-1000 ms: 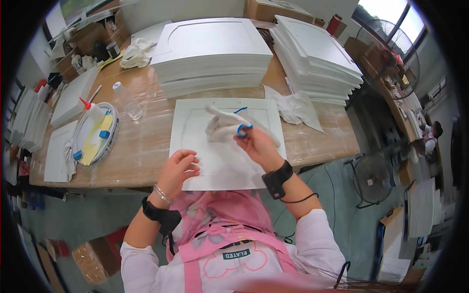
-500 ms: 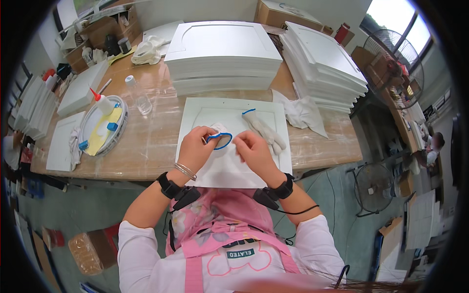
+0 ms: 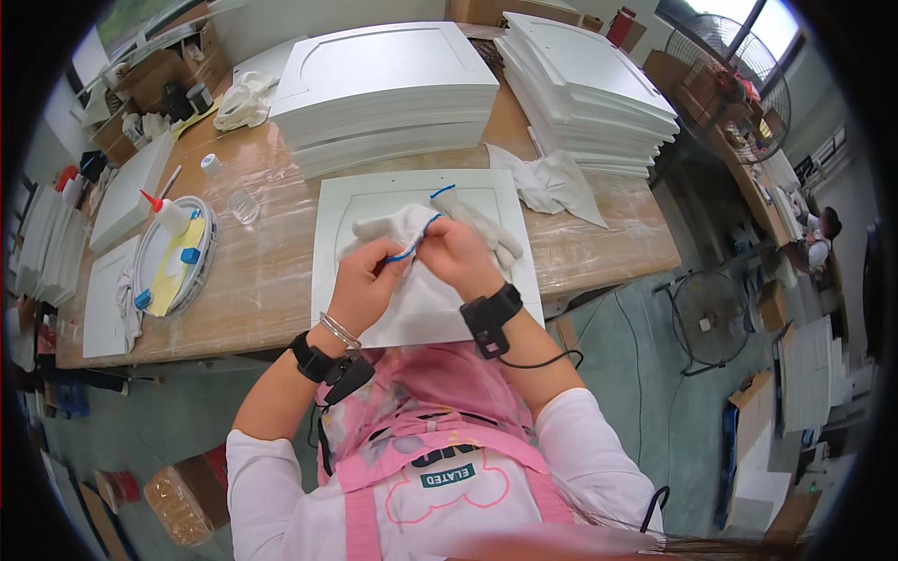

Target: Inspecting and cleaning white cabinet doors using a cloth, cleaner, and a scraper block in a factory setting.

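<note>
Both of my hands hold a white cloth glove [image 3: 404, 224] by its blue-edged cuff. My left hand [image 3: 365, 285] pinches one side of the cuff, and my right hand [image 3: 458, 254] grips the other side. The glove's body stretches away from me past my fingers. Under it lies a white panel [image 3: 517, 290] with a grooved border, at the table's near edge. A second pale glove [image 3: 494, 229], also blue at the cuff, rests on the panel just beyond my right hand. A white cloth [image 3: 543, 187] lies on the table at the panel's far right corner.
Tall stacks of white panels [image 3: 383, 112] stand behind, with another stack [image 3: 589, 103] to the right. On the left, a round lid [image 3: 208, 252] bears a red-tipped glue bottle [image 3: 168, 215] and blue blocks. A clear bottle [image 3: 241, 201] stands nearby. A fan [image 3: 730, 89] is at right.
My right hand, earlier apart from the glove, has closed on its cuff. The glove now extends away from my hands. The whole view has shifted slightly.
</note>
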Available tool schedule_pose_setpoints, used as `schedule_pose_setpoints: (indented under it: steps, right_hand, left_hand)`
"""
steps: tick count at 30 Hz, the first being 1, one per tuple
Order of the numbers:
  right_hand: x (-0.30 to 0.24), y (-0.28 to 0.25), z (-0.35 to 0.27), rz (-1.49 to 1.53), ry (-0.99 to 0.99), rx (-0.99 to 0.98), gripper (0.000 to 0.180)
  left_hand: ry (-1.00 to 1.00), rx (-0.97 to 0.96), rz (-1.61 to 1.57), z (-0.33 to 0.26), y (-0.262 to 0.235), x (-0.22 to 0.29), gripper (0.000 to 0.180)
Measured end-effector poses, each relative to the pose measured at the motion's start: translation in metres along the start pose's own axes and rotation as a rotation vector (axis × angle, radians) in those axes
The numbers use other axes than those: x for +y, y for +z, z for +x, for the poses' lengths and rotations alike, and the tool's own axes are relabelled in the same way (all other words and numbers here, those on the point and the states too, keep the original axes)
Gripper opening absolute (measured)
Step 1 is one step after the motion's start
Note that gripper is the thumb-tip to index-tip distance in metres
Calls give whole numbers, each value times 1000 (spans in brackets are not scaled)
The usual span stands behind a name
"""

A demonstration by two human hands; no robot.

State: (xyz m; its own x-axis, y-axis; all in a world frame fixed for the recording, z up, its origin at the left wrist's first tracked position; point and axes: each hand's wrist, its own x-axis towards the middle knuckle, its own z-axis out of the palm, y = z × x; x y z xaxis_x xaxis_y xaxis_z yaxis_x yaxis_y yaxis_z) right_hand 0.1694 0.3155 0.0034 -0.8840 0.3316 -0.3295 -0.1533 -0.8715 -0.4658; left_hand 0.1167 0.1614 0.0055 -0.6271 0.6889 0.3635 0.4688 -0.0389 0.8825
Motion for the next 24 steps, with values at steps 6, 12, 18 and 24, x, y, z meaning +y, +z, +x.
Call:
schedule_pose_setpoints:
  steps: [6, 12, 18, 24]
  right_hand:
    - [21, -25, 9, -871, -120, -250, 18]
    - [-6, -7, 18, -909, -157, -717, 44]
    - [-18, 41, 3, 151, 252, -805, 76]
    - [-22, 42, 13, 365, 27, -612, 63]
  left_hand:
    - [-96, -13, -78, 15, 8, 23, 15]
    - [40, -177, -14, 16, 18, 17, 16]
    - [47, -12, 262, 22, 23, 13, 20]
    - [103, 88, 338, 15, 33, -8, 24]
